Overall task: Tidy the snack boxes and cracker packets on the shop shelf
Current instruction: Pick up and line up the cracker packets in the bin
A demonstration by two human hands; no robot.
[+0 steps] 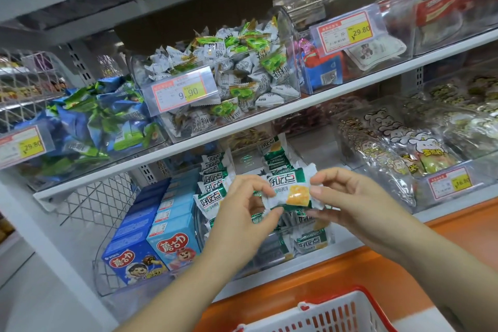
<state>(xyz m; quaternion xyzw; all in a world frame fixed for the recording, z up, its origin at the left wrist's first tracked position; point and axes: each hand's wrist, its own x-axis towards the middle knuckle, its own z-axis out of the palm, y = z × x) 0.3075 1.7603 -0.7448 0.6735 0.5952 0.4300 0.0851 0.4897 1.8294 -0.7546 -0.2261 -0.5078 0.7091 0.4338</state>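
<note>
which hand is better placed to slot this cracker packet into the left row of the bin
Probably the left hand: it pinches the cracker packet at the end right beside the left row, while the right hand pinches the far end, so it would have to cross over.

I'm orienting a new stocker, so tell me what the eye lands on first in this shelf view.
First comes the green-and-white cracker packet, pinched at its two ends by the left hand and the right hand, right at centre frame. Next come the blue snack boxes lined up at lower left. The yellow 9.90 price tag stands higher up, left of centre.
</note>
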